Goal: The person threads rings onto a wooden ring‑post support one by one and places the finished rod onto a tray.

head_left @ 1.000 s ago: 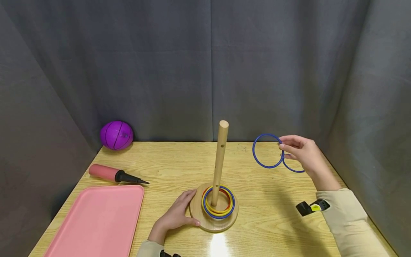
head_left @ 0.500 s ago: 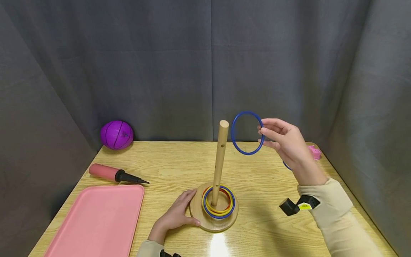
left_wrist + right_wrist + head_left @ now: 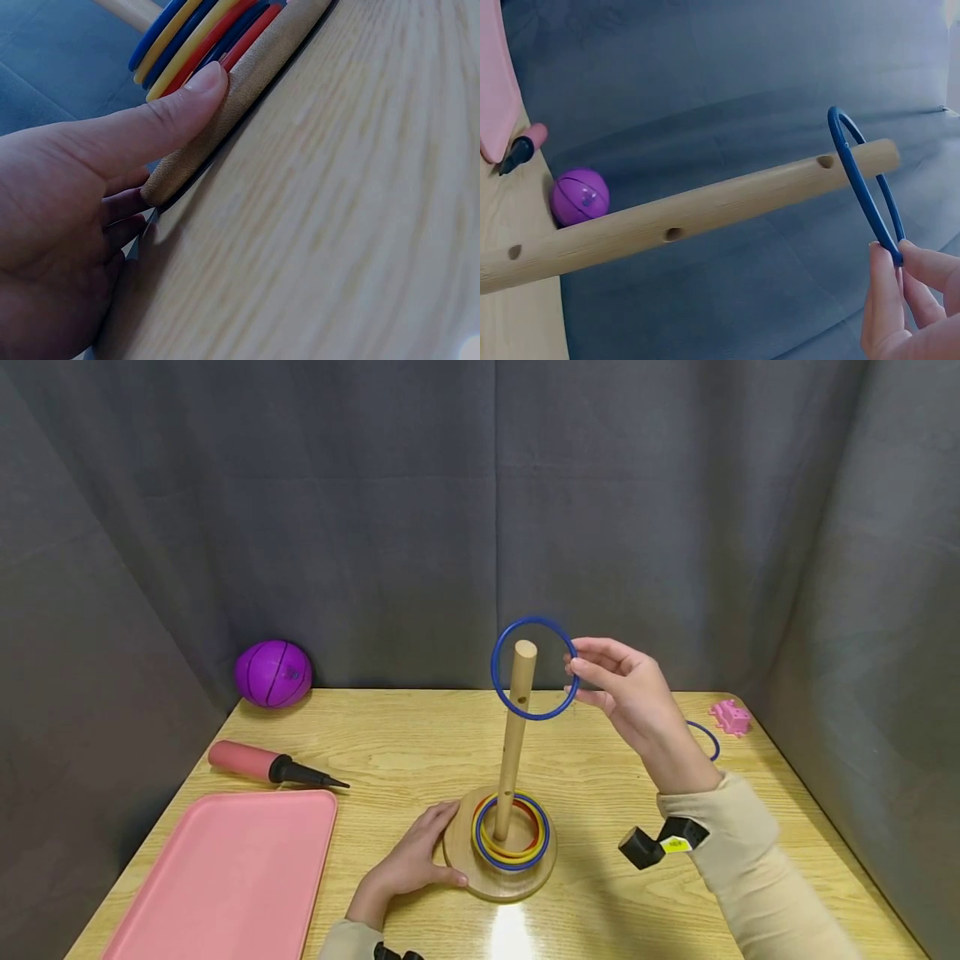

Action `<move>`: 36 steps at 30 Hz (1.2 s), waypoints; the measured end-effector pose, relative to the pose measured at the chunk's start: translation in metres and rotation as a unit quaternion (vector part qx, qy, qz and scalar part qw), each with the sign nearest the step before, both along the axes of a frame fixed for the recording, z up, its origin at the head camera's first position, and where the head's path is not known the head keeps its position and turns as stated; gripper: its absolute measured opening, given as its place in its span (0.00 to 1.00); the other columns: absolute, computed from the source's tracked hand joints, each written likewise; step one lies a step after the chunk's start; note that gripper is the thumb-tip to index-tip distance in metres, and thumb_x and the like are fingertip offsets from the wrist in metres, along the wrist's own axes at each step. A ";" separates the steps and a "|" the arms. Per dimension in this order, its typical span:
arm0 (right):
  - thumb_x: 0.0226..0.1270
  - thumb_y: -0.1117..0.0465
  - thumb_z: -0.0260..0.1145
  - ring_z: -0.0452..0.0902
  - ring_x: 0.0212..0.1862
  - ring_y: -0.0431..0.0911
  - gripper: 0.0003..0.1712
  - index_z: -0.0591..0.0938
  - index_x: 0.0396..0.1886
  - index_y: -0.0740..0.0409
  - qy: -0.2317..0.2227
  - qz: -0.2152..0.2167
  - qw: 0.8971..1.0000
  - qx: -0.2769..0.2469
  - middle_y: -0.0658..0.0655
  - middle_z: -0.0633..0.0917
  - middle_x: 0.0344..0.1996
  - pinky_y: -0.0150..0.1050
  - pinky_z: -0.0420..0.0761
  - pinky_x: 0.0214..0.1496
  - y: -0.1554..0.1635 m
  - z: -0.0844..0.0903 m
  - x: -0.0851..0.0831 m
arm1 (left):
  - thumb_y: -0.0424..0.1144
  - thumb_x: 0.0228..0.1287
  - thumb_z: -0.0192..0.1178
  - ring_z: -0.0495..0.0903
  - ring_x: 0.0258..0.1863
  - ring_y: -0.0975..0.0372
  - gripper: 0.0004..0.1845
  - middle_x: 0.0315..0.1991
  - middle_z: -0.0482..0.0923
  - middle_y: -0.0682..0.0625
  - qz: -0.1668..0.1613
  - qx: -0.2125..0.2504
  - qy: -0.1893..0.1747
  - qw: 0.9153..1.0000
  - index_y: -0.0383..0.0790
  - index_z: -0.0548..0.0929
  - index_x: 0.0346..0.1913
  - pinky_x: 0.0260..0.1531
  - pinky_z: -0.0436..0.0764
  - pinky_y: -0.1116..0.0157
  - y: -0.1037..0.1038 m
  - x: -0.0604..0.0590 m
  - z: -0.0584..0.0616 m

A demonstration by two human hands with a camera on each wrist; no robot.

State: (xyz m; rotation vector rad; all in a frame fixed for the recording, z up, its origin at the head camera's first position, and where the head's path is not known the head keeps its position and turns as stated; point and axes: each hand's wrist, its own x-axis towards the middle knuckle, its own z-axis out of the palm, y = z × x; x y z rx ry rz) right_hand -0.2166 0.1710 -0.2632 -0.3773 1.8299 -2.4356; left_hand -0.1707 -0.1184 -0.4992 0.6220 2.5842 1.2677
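My right hand [image 3: 637, 706] pinches a blue ring [image 3: 536, 719] between thumb and fingertips at its right side. In the right wrist view the ring [image 3: 864, 196] encircles the upper end of the wooden post [image 3: 720, 202], whose tip sticks out beyond it. The post rises from a round wooden base [image 3: 502, 887], with several blue, yellow and red rings [image 3: 512, 862] stacked around its foot. At the base's left edge my left hand [image 3: 408, 856] holds on, its thumb [image 3: 169, 124] against the rim in the left wrist view and its other fingers partly hidden.
Another blue ring [image 3: 715, 745] lies at the right, partly behind my right wrist, near a small pink toy [image 3: 731, 717]. On the left are a pink tray [image 3: 225, 877], a red-and-black hand pump [image 3: 262, 765] and a purple ball [image 3: 273, 674]. Grey curtains [image 3: 375, 527] enclose the table.
My right hand has carried the blue ring leftward and up from the table's right side, onto the post's upper end. The pink toy has come into view. My left hand stays put.
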 end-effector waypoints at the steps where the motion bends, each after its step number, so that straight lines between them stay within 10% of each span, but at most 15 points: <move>1: 0.66 0.70 0.62 0.83 0.36 0.37 0.12 0.86 0.36 0.48 -0.003 -0.002 1.000 0.006 0.46 0.87 0.31 0.29 0.85 0.36 -0.001 -0.002 0.000 | 0.49 0.42 0.78 0.53 0.74 0.42 0.59 0.73 0.57 0.41 0.000 -0.001 0.002 1.000 0.37 0.55 0.76 0.69 0.56 0.38 0.000 0.000 0.000; 13: 0.66 0.66 0.65 0.79 0.37 0.35 0.09 0.84 0.40 0.46 -0.025 -0.021 0.992 0.126 0.42 0.83 0.32 0.31 0.85 0.40 -0.002 -0.049 0.004 | 0.48 0.42 0.78 0.52 0.74 0.40 0.59 0.73 0.56 0.40 0.001 -0.002 0.002 1.000 0.36 0.55 0.76 0.69 0.55 0.37 0.001 0.000 0.003; 36: 0.66 0.67 0.64 0.79 0.38 0.37 0.20 0.77 0.53 0.76 -0.073 0.045 0.967 0.238 0.45 0.82 0.33 0.35 0.85 0.40 0.001 -0.138 0.010 | 0.48 0.41 0.78 0.51 0.74 0.41 0.59 0.74 0.56 0.40 0.006 -0.003 -0.007 1.000 0.38 0.55 0.76 0.69 0.54 0.37 0.001 0.000 0.001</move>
